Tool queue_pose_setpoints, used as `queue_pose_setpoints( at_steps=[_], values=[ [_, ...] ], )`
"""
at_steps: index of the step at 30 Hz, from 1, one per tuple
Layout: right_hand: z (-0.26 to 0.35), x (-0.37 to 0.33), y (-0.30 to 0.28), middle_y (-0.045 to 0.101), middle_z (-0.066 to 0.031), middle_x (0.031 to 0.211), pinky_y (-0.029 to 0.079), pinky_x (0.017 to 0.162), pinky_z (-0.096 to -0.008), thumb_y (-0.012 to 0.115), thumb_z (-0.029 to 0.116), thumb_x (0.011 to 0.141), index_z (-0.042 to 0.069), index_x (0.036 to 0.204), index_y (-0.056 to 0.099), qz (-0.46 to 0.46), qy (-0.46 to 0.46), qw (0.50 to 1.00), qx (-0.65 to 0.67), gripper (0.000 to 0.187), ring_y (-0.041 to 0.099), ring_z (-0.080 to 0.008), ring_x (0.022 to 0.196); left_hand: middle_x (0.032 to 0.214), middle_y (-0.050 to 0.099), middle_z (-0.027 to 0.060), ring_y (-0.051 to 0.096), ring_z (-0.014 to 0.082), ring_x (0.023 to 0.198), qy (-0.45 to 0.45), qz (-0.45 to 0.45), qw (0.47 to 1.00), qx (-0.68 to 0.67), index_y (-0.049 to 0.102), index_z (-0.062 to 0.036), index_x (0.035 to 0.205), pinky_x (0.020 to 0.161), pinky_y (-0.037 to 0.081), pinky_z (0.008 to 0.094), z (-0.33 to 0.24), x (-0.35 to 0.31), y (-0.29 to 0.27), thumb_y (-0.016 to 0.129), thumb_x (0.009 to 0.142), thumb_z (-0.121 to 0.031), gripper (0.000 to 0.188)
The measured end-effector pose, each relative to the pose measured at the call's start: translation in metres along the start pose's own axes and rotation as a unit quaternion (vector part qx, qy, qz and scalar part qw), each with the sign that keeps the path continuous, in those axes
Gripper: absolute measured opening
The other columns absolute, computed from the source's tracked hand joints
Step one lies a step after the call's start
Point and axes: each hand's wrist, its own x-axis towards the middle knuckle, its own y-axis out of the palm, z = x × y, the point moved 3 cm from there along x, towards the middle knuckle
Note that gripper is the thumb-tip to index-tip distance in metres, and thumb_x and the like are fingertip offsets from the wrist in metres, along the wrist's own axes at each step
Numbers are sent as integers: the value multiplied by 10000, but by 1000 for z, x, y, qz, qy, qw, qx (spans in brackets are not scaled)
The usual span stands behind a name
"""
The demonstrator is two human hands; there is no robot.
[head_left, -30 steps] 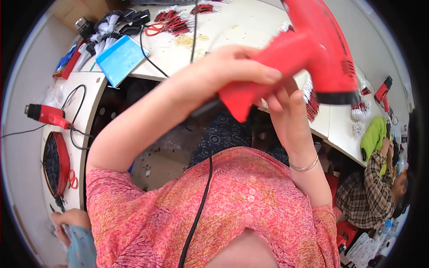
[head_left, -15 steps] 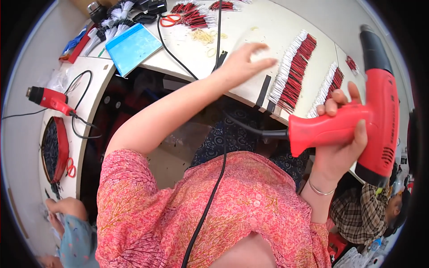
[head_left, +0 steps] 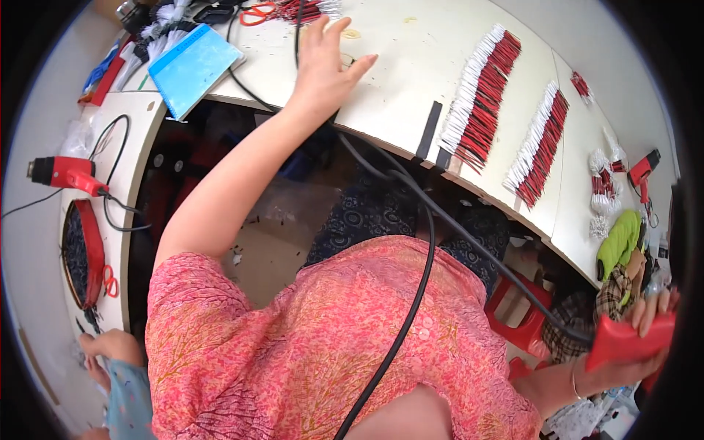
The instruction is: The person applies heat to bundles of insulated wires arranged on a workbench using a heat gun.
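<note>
My left hand (head_left: 323, 73) is raised over the far edge of the white table (head_left: 400, 81), fingers spread and holding nothing. Beneath and beside it lie yellow rubber bands (head_left: 352, 34) and a bundle of red wires. Out at the right rim of the view, my right hand (head_left: 612, 372) grips the red handle of a heat gun (head_left: 623, 343); the gun's barrel is mostly cut off by the dark rim. A black power cord (head_left: 491, 260) runs from the handle across my lap. A long row (head_left: 484, 95) and a shorter row (head_left: 539, 147) of red wires with white ends lie on the table.
A blue notebook (head_left: 192, 70) and orange-handled scissors (head_left: 257, 13) lie at the back left. The left table bears another heat gun (head_left: 70, 174) and a red-rimmed tray (head_left: 92, 253). At right are a third heat gun (head_left: 642, 176) and a red stool (head_left: 513, 315). People sit on both sides.
My right hand has carried the heat gun down and rightward to the view's edge, drawing the cord taut across. My left hand has moved left and farther up, away from the long wire row.
</note>
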Motion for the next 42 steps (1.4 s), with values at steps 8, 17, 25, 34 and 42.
queue_pose_setpoints(
  at_steps=[8,17,25,34,42],
  values=[
    [9,-42,-1,525,-170,1093,486,496,-262,678,332,962,-83,1455,248,0,114,992,-45,775,613,-165,577,1521,400,277,345,434,1447,43,22,998,47,478,-52,1464,1187,315,501,-1,0,-6,791,872,-362,738],
    [-78,-68,102,595,-105,888,427,507,-198,754,431,864,-99,1347,485,23,327,938,-115,766,532,-102,571,1528,418,262,368,422,1441,33,61,997,41,471,-74,1476,1192,325,484,-6,-3,-4,785,879,-347,727],
    [-86,-56,108,627,-145,916,493,533,-234,894,391,750,-99,1347,484,112,450,879,-112,875,624,-154,662,1526,433,237,381,401,1440,34,63,997,38,477,-82,1475,1189,337,473,-9,-4,-10,781,884,-356,719],
    [-108,-53,104,617,-128,887,480,538,-243,898,438,739,-82,1346,491,103,517,850,-11,896,600,-142,653,1534,436,206,393,373,1444,20,74,996,51,499,-108,1474,1183,359,453,-12,-5,-10,769,895,-370,690],
    [-113,-48,105,620,-126,884,472,513,-244,885,471,731,-97,1341,484,123,524,841,-58,926,587,-138,620,1493,432,258,406,442,1403,9,108,994,32,489,-34,1426,1176,361,452,-19,-4,-19,776,848,-236,675]
  ],
)
